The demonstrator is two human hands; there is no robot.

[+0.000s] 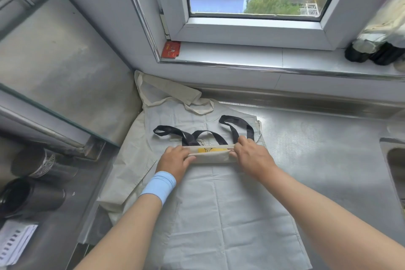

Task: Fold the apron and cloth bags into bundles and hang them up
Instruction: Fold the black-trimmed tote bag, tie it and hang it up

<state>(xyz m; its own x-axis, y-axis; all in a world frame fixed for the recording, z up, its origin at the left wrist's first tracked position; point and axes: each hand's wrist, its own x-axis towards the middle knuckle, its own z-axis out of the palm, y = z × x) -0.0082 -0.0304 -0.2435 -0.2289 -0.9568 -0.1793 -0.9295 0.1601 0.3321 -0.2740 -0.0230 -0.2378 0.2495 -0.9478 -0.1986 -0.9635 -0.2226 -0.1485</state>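
Head view — two hands, left hand (pixel 175 161), right hand (pixel 252 155), pinching one rolled bag (pixel 211 154).

Rolled cloth bag (pixel 210 154) — cream, narrow horizontal bundle, yellow print patch showing on top, both ends pinched under fingers. Its black handles (pixel 203 133) splay loose just behind the roll, toward the window, two loops lying flat. Roll sits on top of a large pale cloth (pixel 221 210), spread flat and creased — possibly the apron, hard to tell. Behind the roll, toward the back-left corner, another cream bag (pixel 168 92) lies crumpled, its cream straps loose.
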